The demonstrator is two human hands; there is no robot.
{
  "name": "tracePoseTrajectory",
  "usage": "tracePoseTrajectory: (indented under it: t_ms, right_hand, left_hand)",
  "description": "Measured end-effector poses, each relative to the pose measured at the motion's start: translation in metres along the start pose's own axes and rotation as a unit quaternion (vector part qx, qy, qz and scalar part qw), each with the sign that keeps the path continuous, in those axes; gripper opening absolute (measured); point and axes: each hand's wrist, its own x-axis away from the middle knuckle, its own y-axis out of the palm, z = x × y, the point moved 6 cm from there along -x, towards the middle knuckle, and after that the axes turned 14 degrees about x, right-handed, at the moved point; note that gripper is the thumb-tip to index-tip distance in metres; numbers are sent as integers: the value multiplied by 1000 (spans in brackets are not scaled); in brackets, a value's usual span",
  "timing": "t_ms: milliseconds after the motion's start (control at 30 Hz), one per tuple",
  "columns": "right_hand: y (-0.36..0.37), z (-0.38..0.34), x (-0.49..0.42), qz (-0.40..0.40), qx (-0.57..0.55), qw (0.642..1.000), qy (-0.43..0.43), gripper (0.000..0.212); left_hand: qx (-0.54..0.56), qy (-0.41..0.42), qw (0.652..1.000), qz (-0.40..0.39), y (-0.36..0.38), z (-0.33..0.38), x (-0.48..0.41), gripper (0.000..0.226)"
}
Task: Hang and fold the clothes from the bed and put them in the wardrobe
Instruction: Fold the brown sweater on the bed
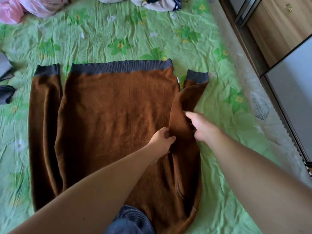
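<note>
Green floral bedsheet, creased, in daylight; wooden cabinet at right, grey panel beside.

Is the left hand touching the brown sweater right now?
Touching. The head view shows the left hand pinching a raised fold of the brown sweater between thumb and fingers.

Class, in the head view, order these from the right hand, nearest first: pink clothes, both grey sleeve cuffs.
From the right hand:
1. Grey cuff, just beyond it.
2. Other grey cuff, across the sweater, left.
3. Pink clothes, far left corner.
</note>
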Motion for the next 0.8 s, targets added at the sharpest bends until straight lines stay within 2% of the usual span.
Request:
tracePoseTrajectory:
  t_ms: [67,133,233,300,333,367,433,500,533,600,667,700,800]
  right_hand:
    - [-12,-1,6,94,-21,995,-38,28]
    - [-33,-4,18,203,-13,976,-73,19]
    - [-57,-34,45,322,131,928,-137,16]
    - [-52,-63,66,366,181,892,-195,19]
    - [-39,-78,74,357,187,885,-235,18]
    - [-17,-93,80,314,199,883,-286,15]
    - [44,-107,85,137,254,889,-356,10]
    - [102,-95,87,-49,306,887,-343,26]
    - [117,-84,87,-86,334,881,-324,33]
    - [122,-61,83,-63,417,854,-306,31]
    - [107,-30,85,13,522,800,-297,23]
    - [99,-11,91,49,572,759,-306,20]
    - [81,45,122,125,695,605,-368,22]
  left_hand:
    - [-16,14,1000,20,-5,-2,-1,29]
    - [-21,30,999,30,-8,-1,0,29]
    - [-10,43,998,35,-11,4,3,24]
    - [28,49,997,53,-17,11,6,22]
    - [75,45,994,67,-23,15,7,22]
    - [135,40,987,82,-30,18,8,23]
    - [227,34,967,108,-48,21,12,27]
    - [258,16,957,130,-71,14,13,30]
    - [269,-3,953,136,-82,6,15,32]
    - [274,-31,949,154,-101,-11,18,34]
    - [224,-20,956,190,-116,-23,21,35]
    - [195,-4,960,200,-122,-27,22,40]
    - [100,60,977,177,-122,-30,26,50]
